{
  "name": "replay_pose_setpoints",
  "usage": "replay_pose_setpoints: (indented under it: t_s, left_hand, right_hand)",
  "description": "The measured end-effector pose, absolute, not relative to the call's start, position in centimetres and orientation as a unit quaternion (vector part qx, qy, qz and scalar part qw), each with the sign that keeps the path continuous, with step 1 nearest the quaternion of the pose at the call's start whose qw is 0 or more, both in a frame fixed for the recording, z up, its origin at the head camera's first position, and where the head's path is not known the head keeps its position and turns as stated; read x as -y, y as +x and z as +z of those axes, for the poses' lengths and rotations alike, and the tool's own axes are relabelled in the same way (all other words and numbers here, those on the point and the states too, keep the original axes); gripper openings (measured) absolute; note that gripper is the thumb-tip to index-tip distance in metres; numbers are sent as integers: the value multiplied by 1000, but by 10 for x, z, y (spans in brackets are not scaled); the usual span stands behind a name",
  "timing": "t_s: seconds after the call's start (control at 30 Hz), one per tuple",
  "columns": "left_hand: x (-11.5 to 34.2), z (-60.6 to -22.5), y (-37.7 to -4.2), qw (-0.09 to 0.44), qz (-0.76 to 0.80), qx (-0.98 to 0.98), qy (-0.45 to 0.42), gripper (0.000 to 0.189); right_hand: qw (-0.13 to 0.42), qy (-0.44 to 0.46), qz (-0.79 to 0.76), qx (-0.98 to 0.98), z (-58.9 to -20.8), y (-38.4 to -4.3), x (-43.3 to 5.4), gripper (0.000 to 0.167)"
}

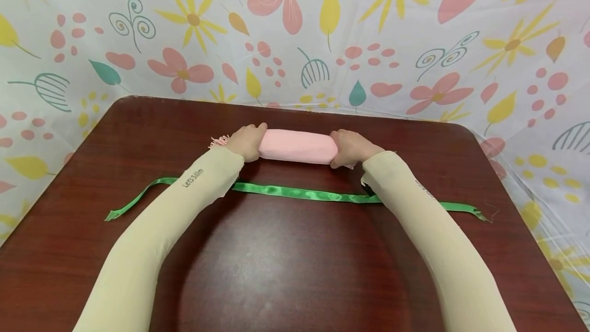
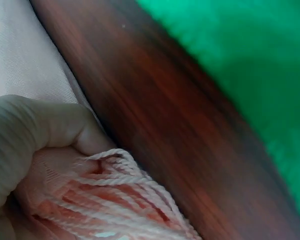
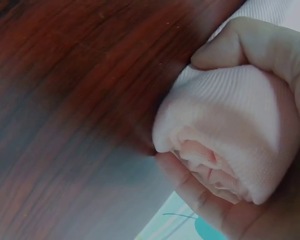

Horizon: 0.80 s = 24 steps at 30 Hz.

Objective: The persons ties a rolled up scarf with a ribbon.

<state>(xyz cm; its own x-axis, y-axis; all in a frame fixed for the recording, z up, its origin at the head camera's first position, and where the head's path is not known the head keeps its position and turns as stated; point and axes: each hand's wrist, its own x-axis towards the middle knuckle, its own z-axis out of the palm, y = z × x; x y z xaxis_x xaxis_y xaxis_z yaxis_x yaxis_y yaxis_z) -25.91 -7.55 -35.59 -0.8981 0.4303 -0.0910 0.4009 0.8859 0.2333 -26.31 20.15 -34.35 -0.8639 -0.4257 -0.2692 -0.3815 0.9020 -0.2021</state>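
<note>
If left hand [image 1: 246,143] and right hand [image 1: 352,147] fingers [image 3: 191,186], clamped on pink roll [image 1: 298,146], are slackened, it could be unrolled between them.

There are two hands [image 1: 245,143] [image 1: 352,147], two sleeves [image 1: 143,240] [image 1: 438,229], one pink roll [image 1: 299,146], one ribbon [image 1: 299,192] and one table [image 1: 286,265].

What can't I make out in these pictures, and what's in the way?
Head: stretches of the green ribbon, hidden by the left sleeve and right sleeve.
Head: parts of the pink roll, covered by the left hand and right hand.
Head: lettering on the right sleeve, turned away and too small.
Left wrist: some fringe, cut off by the bottom edge.
</note>
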Motion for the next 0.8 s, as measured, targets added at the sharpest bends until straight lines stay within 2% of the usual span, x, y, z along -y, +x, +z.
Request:
replay_pose_setpoints:
  t_s: [0.17,0.37,0.8]
  left_hand:
    - [75,-357,-258,62,106,-972,200,47]
    - [75,-357,-259,43,103,-973,204,43]
    - [80,-356,-259,45,120,-969,210,41]
  right_hand:
    - [138,-222,-66,-963,-342,-263,-200,46]
    - [150,-210,-81,-963,-341,-262,-201,40]
    - [122,-219,-68,-966,-341,-256,-203,44]
